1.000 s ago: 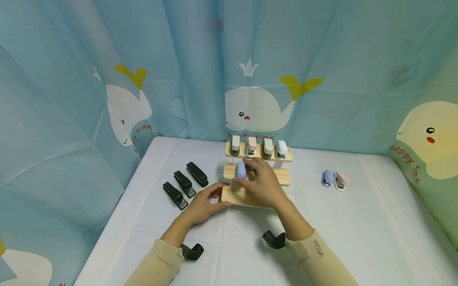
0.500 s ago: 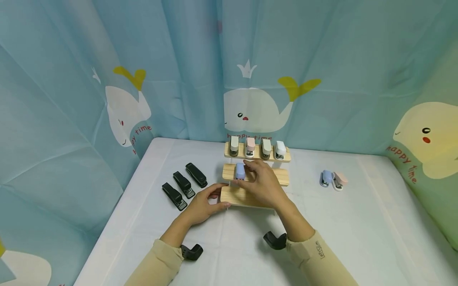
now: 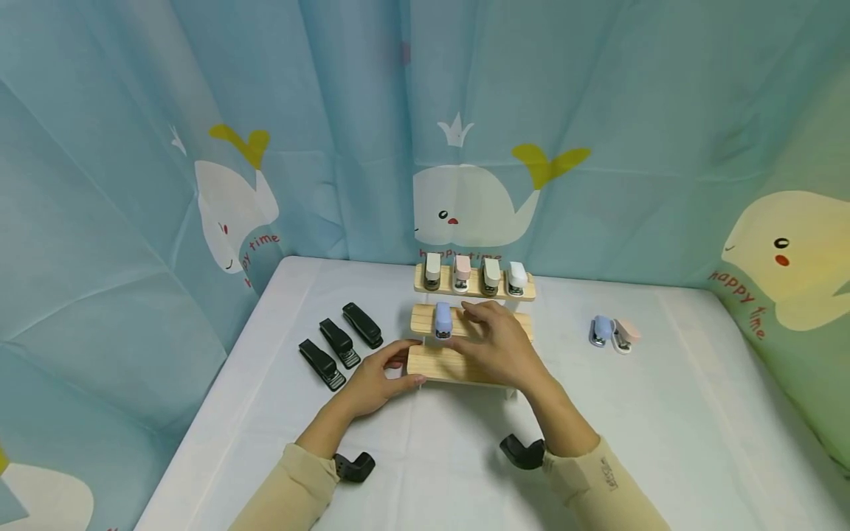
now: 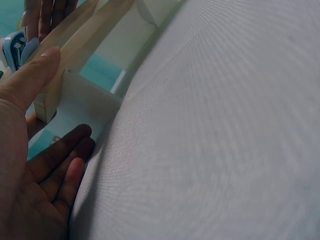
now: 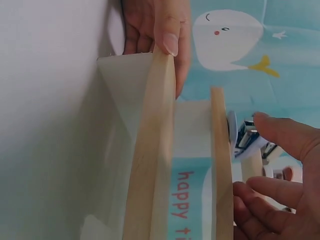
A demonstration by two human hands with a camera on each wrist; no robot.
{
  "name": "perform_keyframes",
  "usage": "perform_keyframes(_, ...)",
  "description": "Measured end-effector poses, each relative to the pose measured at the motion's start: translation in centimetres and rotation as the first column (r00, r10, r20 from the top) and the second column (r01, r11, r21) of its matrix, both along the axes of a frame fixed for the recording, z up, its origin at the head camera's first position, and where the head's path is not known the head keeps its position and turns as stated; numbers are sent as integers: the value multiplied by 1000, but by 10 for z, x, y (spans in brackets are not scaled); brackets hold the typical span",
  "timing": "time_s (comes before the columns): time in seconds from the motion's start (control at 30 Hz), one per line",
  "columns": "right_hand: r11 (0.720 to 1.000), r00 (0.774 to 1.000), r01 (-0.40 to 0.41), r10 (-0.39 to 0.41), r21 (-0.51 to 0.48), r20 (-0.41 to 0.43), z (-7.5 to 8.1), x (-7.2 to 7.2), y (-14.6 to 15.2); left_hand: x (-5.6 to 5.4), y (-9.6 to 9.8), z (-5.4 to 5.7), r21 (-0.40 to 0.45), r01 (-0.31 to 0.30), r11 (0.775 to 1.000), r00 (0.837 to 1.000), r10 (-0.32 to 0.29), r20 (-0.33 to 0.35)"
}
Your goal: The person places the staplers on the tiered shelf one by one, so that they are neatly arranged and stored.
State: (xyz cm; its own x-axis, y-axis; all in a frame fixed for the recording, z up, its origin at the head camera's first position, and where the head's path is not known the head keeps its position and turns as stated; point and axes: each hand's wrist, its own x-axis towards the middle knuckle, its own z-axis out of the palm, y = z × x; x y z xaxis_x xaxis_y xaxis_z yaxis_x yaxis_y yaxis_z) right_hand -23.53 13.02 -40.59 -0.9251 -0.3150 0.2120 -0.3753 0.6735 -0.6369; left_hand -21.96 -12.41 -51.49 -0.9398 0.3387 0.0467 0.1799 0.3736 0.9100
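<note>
A small blue stapler (image 3: 443,321) stands near the left end of the middle board on a three-tier wooden display stand (image 3: 445,365). Just right of it is my right hand (image 3: 501,343), its fingers spread and nothing between them. In the right wrist view the thumb tip lies close beside the blue stapler (image 5: 246,136), while the other fingers are near the board's edge. My left hand (image 3: 377,377) grips the left end of the lowest board. The left wrist view has its thumb (image 4: 37,75) over that wooden board and a finger beneath.
Along the top board stand several mini staplers, among them a pink one (image 3: 461,274) and a white one (image 3: 516,279). Black staplers (image 3: 340,343) lie left of the stand. A blue stapler (image 3: 600,331) and a pink stapler (image 3: 625,335) sit to the right. A whale-print curtain (image 3: 332,184) hangs behind.
My right hand has let go of the blue stapler and drawn slightly to the right, its fingers opening. The left hand keeps its grip on the stand.
</note>
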Motion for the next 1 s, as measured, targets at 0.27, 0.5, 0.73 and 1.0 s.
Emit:
perform_keyframes(0.27,999,1000,21,-21,-30,-21,-2,2,15,0,0,0,-15,-18,1000,1000,18,8)
perform_keyframes(0.5,998,998,27,-31,-62,-59,1,6,33,-1,1,-2,-18,-22,1000,1000,22,2)
perform_keyframes(0.73,998,998,43,-45,-56,-38,7,10,51,-2,0,-3,-14,-17,1000,1000,17,4)
perform_keyframes(1.0,998,994,48,-51,-43,-94,8,10,76,-2,0,-3,-15,-20,1000,1000,20,3)
